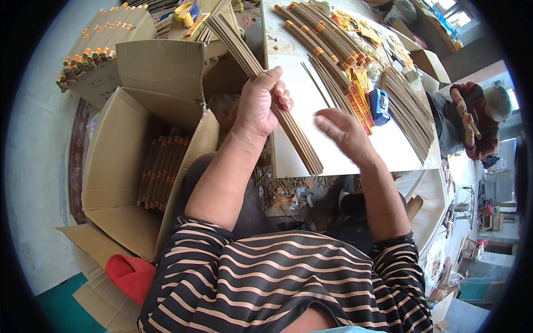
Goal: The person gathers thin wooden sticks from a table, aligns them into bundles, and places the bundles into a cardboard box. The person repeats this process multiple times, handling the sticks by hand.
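Note:
My left hand (261, 102) is wrapped round a slanting bundle of thin brown incense sticks (239, 47). The bundle's lower end hangs over the white tabletop (294, 72) near its front edge. To the right, my right hand (345, 134) hovers over the table, apart from the bundle, its thumb and fingers spread and nothing seen in them. Just beyond it are a few loose sticks (327, 80), red and yellow paper labels (360, 102) and a blue tape dispenser (380, 106). A wide pile of loose incense sticks (408, 111) fans along the table's right side.
An open cardboard box (114, 161) at my left holds banded bundles (166, 166). More banded bundles lie at the table's far side (316, 33) and on a stack (102, 39) at far left. Scraps and sticks litter the floor (288, 194). Another person (477, 111) is at right.

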The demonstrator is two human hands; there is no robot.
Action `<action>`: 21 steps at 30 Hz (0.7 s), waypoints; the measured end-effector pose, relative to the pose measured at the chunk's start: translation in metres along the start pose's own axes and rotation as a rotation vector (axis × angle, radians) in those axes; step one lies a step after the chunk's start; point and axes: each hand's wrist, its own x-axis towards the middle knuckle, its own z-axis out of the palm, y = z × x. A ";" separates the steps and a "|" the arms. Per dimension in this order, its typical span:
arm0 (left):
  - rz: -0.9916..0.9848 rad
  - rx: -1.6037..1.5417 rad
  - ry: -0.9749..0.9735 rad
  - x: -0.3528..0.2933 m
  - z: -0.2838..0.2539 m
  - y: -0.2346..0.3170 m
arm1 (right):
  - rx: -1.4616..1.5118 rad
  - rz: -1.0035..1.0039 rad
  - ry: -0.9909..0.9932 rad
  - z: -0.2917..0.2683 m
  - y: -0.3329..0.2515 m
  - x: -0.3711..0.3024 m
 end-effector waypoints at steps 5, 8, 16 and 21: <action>-0.027 0.042 -0.063 -0.004 0.007 -0.009 | 0.427 0.291 -0.357 0.046 -0.011 -0.008; 0.097 0.049 0.079 0.004 -0.002 0.007 | -0.291 0.068 -0.014 0.058 -0.005 -0.014; 0.109 -0.050 -0.064 0.001 0.001 0.018 | -0.198 0.181 -0.104 0.052 -0.029 -0.030; 0.191 0.037 0.087 0.000 0.011 0.011 | -0.504 0.069 0.141 0.059 -0.010 -0.025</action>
